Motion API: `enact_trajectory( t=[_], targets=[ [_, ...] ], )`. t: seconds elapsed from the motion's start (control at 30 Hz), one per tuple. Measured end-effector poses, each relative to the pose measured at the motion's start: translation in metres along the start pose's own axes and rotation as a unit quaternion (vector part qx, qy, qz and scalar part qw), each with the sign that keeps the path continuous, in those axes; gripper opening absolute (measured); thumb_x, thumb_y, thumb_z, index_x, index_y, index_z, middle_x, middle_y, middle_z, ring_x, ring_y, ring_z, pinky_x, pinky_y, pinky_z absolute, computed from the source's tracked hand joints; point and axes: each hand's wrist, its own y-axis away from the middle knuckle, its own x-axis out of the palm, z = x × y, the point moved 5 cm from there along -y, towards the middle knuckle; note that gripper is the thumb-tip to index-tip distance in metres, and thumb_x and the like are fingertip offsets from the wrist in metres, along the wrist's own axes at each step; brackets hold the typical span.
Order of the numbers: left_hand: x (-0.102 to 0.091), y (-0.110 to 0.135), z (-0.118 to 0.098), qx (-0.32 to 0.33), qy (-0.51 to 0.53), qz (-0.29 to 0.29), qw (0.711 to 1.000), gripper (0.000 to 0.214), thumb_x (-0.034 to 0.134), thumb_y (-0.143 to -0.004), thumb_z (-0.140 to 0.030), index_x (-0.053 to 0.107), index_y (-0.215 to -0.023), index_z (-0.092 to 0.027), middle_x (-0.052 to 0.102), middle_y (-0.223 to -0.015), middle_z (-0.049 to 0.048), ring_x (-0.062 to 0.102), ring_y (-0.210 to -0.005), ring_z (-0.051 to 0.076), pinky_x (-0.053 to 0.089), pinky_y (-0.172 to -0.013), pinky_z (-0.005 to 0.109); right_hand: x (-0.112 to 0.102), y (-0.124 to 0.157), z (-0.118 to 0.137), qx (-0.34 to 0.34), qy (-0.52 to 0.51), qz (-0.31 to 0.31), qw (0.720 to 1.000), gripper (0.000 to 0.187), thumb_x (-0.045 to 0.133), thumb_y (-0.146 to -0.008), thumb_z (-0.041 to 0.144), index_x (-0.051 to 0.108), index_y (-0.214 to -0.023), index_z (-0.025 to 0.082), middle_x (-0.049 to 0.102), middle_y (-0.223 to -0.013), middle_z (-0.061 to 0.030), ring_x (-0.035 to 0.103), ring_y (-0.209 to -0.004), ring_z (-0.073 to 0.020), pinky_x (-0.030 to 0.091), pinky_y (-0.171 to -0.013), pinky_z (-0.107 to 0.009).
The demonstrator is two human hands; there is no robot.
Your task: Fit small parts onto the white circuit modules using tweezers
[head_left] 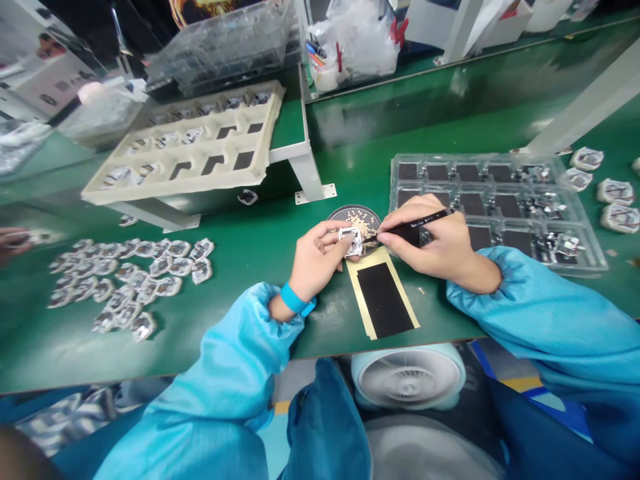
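Observation:
Near the middle of the bench, my left hand [317, 257] pinches a small white electronic part [351, 241] between thumb and fingers. My right hand [437, 240] is closed round black tweezers [417, 223], whose tip points left at the white part; whether it touches cannot be made out. Just behind both hands sits a round dark dish [341, 215] with many tiny tan pieces [364, 220]. A black sheet on yellowish backing [386, 300] lies on the green bench in front of the dish.
At right, a clear tray [510, 210] has dark pads and metal parts, with white round parts [619, 192] beyond. Many white parts [145, 287] lie at left. A beige tray [190, 177] rests on a raised stand. Another person's hand [13, 243] shows at far left.

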Motion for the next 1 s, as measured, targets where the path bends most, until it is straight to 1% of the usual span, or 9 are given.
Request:
enact_trajectory(
  t=[0.23,0.37,0.5,0.63,0.73,0.83,0.9,0.93,1.0],
  targets=[
    [-0.001,0.001,-0.005,0.008,-0.006,-0.018,1.0,0.043,0.08,-0.081,-0.046,0.074,-0.109,-0.014,0.079,-0.089,0.0087,0.067,-0.054,0.012,0.044,-0.04,0.021,0.004,0.001,-0.008,0.047,-0.057,0.019,0.997,0.01,0.078,-0.087,0.032,0.076,-0.095,0.026,0.079,-0.094,-0.0041,0.073,-0.089,-0.0249,0.056,-0.092,-0.046],
    [-0.006,-0.002,-0.006,0.029,-0.016,-0.035,0.999,0.04,0.081,-0.081,-0.046,0.077,-0.106,-0.015,0.077,-0.082,0.0059,0.058,-0.045,0.008,0.043,-0.039,0.021,0.007,-0.002,-0.03,0.141,-0.196,0.076,0.967,0.018,0.079,-0.086,0.039,0.074,-0.091,0.023,0.078,-0.095,-0.0055,0.074,-0.09,-0.023,0.061,-0.087,-0.041],
    [-0.013,-0.006,-0.003,0.037,-0.04,-0.035,0.998,0.04,0.079,-0.083,-0.047,0.077,-0.109,-0.016,0.076,-0.078,0.0039,0.052,-0.042,0.007,0.041,-0.038,0.02,0.011,-0.005,-0.04,0.162,-0.251,0.122,0.947,0.029,0.083,-0.082,0.046,0.073,-0.091,0.02,0.078,-0.096,-0.0068,0.074,-0.091,-0.0221,0.062,-0.087,-0.039],
    [-0.018,-0.01,0.0,0.041,-0.026,-0.034,0.998,0.037,0.08,-0.083,-0.041,0.074,-0.11,-0.016,0.075,-0.08,0.0043,0.062,-0.051,0.01,0.045,-0.043,0.02,0.004,-0.011,-0.029,0.168,-0.266,0.105,0.944,0.035,0.075,-0.088,0.054,0.069,-0.091,0.019,0.077,-0.09,-0.0056,0.074,-0.082,-0.0189,0.061,-0.078,-0.034],
    [-0.015,-0.012,-0.001,0.043,0.025,-0.013,0.999,0.046,0.086,-0.075,-0.031,0.068,-0.116,-0.017,0.076,-0.092,0.0061,0.072,-0.065,0.016,0.053,-0.05,0.021,-0.038,-0.019,-0.027,0.139,-0.225,-0.014,0.964,0.039,0.055,-0.1,0.058,0.062,-0.091,0.021,0.075,-0.083,-0.0022,0.071,-0.074,-0.0146,0.058,-0.073,-0.03],
    [-0.01,-0.008,-0.004,0.058,0.026,0.003,0.998,0.055,0.088,-0.073,-0.029,0.067,-0.123,-0.02,0.075,-0.102,0.0067,0.074,-0.071,0.017,0.058,-0.056,0.024,-0.116,-0.015,-0.049,0.147,-0.026,-0.173,0.973,0.042,0.049,-0.102,0.055,0.067,-0.099,0.017,0.072,-0.076,-0.0006,0.065,-0.065,-0.0092,0.05,-0.068,-0.025],
    [-0.006,-0.004,-0.004,0.058,0.003,0.013,0.998,0.046,0.087,-0.075,-0.033,0.072,-0.117,-0.019,0.075,-0.104,0.0075,0.073,-0.07,0.016,0.059,-0.058,0.025,-0.165,-0.004,-0.077,0.212,0.177,-0.2,0.94,0.046,0.062,-0.091,0.053,0.073,-0.084,0.009,0.072,-0.071,-0.0035,0.065,-0.069,-0.0089,0.041,-0.064,-0.026],
    [-0.004,-0.001,-0.004,0.054,-0.004,0.015,0.998,0.041,0.086,-0.077,-0.035,0.074,-0.112,-0.018,0.075,-0.102,0.0078,0.072,-0.069,0.016,0.059,-0.057,0.025,-0.184,0.002,-0.096,0.268,0.262,-0.168,0.912,0.048,0.07,-0.081,0.053,0.075,-0.075,0.006,0.071,-0.067,-0.0055,0.064,-0.068,-0.0094,0.038,-0.063,-0.029],
    [-0.002,0.003,-0.002,0.041,-0.005,0.011,0.999,0.035,0.086,-0.078,-0.037,0.075,-0.103,-0.016,0.076,-0.094,0.0077,0.07,-0.065,0.015,0.056,-0.053,0.023,-0.211,0.018,-0.131,0.359,0.374,-0.116,0.847,0.049,0.076,-0.073,0.05,0.079,-0.084,0.002,0.075,-0.071,-0.0119,0.062,-0.066,-0.0106,0.036,-0.064,-0.034]
  ],
)
